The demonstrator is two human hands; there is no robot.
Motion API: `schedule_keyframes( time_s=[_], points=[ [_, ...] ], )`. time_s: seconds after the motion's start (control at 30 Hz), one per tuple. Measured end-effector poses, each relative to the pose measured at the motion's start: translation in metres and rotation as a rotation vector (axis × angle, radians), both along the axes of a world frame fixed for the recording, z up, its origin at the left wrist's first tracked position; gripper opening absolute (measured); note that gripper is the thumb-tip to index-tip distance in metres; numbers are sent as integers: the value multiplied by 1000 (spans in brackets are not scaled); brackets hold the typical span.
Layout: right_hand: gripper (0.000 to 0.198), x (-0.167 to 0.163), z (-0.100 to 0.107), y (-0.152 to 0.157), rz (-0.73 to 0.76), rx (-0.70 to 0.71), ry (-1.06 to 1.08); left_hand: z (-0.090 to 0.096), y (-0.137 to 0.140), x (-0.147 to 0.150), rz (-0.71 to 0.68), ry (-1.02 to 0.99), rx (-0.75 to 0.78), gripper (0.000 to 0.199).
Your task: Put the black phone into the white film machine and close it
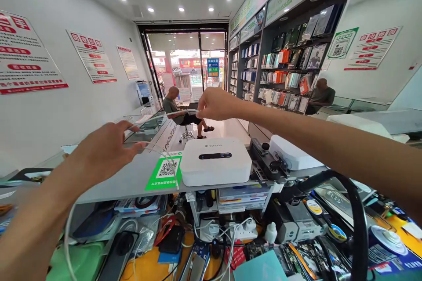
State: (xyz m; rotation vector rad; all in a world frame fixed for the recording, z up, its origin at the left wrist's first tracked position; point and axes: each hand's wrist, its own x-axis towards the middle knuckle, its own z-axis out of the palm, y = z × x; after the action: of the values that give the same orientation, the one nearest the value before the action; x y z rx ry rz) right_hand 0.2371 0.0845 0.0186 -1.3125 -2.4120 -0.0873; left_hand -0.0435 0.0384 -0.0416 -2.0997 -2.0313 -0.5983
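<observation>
My right hand [215,104] is raised above the counter, fingers pinched on one end of a thin white cable [178,113] that runs left toward my left hand [104,151]. The left hand is held out over the glass counter top, its fingers closed loosely around the same cable, which loops down past a green QR code sign [164,172] and hangs below the shelf. A white box-shaped device [215,161] with a dark slot sits on the counter shelf just under and between the hands.
A second white machine [290,153] stands right of the box. The workbench below holds phones, tools, a power strip [242,229] and a black hose [358,210]. A seated person [180,112] is by the glass door. Product shelves [290,66] line the right wall.
</observation>
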Motion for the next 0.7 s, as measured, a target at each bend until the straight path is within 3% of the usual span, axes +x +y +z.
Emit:
schedule_keyframes(
  time_s=[0.17, 0.33, 0.53, 0.63, 0.7],
  points=[
    [10, -3, -4, 23, -56, 47, -4, -2, 9, 16, 65, 210, 183, 42],
    [29, 6, -25, 42, -144, -63, -82, -46, 26, 35, 62, 193, 120, 27],
    [34, 16, -72, 72, -220, -286, -131, -114, 63, 49, -53, -73, -130, 31],
    [34, 24, -86, 90, -239, -453, -102, -123, 67, 48, -97, -321, -241, 29],
    [34, 33, -92, 99, -242, -576, -60, -123, 55, 49, -73, -522, -239, 30]
  ],
)
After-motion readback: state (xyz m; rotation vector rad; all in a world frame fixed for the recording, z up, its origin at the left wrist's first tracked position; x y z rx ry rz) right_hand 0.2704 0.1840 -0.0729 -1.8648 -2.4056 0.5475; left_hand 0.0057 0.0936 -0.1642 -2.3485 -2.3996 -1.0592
